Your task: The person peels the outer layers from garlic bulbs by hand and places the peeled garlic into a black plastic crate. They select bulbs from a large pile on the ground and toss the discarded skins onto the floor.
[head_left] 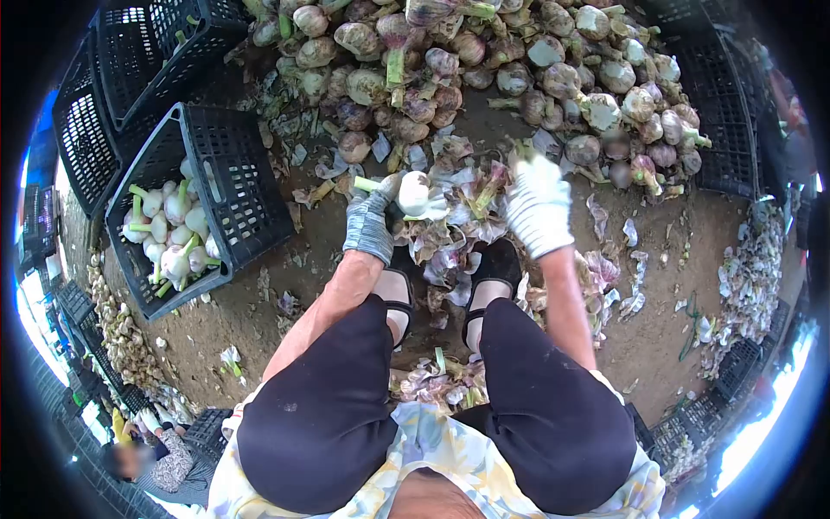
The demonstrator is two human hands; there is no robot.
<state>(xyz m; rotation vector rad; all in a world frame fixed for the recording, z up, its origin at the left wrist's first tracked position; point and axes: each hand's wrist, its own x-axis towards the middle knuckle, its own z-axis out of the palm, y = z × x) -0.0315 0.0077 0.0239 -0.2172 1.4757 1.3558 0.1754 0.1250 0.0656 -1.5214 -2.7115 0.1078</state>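
**While gripping a round white garlic bulb (pixel 414 189), working in two knit gloves**

Head view: clasping that bulb beside the left hand's (pixel 370 221) grey-striped glove, with a green stem jutting leftward. Blurred across the gap, on the right hand (pixel 539 208) in white striped knit; cannot tell whether grasping or released. Scattered between both hands, loose purplish papery skins (pixel 475 195). Heaped beyond them, unpeeled earth-stained bulbs (pixel 419 108). Standing left of the left hand, a black perforated plastic crate (pixel 259 208) with clean white bulbs (pixel 175 209) inside.
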